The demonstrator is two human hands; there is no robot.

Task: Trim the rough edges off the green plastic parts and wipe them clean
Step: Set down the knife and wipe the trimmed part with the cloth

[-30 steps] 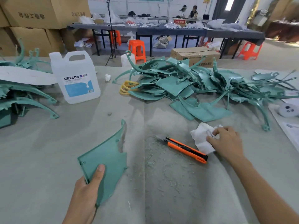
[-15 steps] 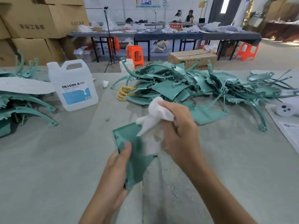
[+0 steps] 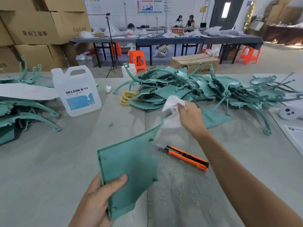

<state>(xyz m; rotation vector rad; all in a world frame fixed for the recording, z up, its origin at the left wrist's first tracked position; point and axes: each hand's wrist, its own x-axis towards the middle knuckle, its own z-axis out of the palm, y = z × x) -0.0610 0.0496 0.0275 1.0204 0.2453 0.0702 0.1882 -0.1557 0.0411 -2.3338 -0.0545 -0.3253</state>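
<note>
Now | left hand: one panel | right hand: one cloth | one knife

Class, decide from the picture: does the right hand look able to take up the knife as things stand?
Probably not yet. The knife lies uncovered on the table near that forearm, but the right hand grips the cloth and would likely have to drop it first.
</note>
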